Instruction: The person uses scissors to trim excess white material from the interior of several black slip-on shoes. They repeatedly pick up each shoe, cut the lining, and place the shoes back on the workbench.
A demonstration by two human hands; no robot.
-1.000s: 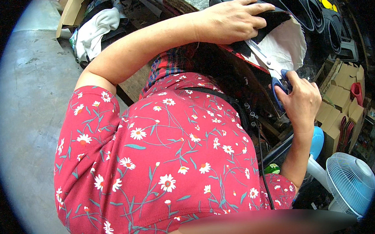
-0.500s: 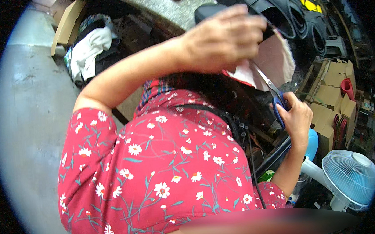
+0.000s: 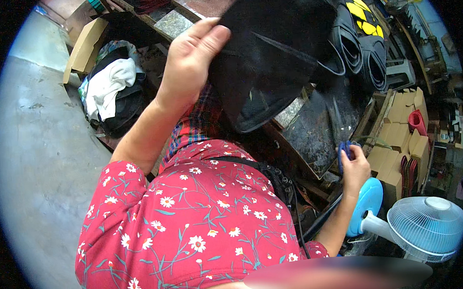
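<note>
My left hand (image 3: 198, 54) is closed on the edge of a large black piece (image 3: 273, 48). It looks like fabric or thin sheet, with a curved, rimmed lower edge, and its exact kind is not clear. The piece hangs tilted in front of me over a dark worktop (image 3: 320, 140). On the right, my right hand (image 3: 355, 167) grips the blue handles of a pair of scissors (image 3: 344, 151). Their blades point away from me, blurred by motion, and stand apart from the black piece.
Black rolled pieces (image 3: 371, 66) lie at the far right, by a yellow-and-black item (image 3: 361, 14). Cardboard boxes (image 3: 398, 130) stand right of the worktop. A blue fan (image 3: 427, 228) is near my right elbow. To the left, white cloth (image 3: 111, 88) tops a dark pile.
The pale, red-edged piece beside the scissors is out of sight; a large black surface now shows in my left hand. That hand moved left; the scissors drew back from the material.
</note>
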